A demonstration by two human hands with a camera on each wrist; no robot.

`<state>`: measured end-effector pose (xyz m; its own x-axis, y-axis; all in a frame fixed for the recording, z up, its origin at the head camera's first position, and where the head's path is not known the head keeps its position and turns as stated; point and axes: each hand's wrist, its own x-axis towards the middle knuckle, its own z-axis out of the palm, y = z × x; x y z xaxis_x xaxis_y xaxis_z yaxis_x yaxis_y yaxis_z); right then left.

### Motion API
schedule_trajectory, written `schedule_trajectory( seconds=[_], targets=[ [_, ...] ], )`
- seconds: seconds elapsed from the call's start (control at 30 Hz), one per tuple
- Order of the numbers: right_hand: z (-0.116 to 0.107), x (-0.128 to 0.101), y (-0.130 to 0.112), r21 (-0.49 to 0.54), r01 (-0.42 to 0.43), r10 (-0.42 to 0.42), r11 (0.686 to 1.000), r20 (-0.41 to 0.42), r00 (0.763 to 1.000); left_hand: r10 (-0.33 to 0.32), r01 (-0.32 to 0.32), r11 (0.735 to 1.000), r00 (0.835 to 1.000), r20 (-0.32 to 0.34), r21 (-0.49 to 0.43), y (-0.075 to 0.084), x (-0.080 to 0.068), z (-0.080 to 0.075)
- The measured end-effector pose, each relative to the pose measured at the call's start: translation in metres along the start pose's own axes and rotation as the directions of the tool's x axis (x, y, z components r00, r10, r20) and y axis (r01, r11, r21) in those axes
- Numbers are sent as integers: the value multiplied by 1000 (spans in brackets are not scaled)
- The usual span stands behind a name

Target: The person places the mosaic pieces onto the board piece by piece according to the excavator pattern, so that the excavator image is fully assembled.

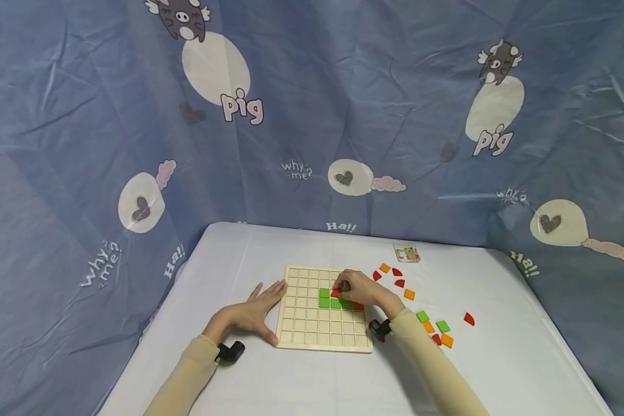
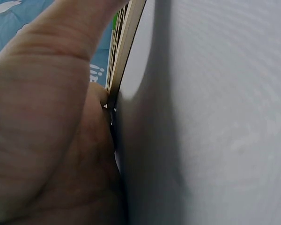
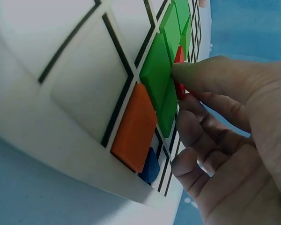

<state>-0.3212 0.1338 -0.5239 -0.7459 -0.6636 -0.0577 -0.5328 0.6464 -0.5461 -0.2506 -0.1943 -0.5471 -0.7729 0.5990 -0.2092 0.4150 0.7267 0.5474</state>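
My hands are apart, one at each side of the square grid board [image 1: 307, 329], which lies on the white table [image 1: 312, 381]. My left hand [image 1: 252, 312] is spread, fingers extended, its fingertips and thumb at the board's left edge. My right hand [image 1: 361, 287] pinches a red piece [image 3: 181, 86] between thumb and finger at a cell beside the green squares [image 1: 325, 303]; whether the piece is fully seated, I cannot tell. An orange square [image 3: 136, 129] sits on the board next to the green group, with a blue piece [image 3: 151, 166] just beside it. Loose red, orange and green pieces [image 1: 443, 326] lie right of the board. A picture card [image 1: 407, 253] lies beyond them.
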Motion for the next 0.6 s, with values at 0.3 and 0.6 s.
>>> schedule_trajectory(
  seconds=[0.3,0.6],
  targets=[
    [1,-3,2,-11,37,-37,999,4,999,1,-1,1000,1000,-2,15,0,0,1],
    [0,-1,0,10,11,-11,1000,6,1000,18,-18,1000,1000,-7,12,0,0,0]
  ],
)
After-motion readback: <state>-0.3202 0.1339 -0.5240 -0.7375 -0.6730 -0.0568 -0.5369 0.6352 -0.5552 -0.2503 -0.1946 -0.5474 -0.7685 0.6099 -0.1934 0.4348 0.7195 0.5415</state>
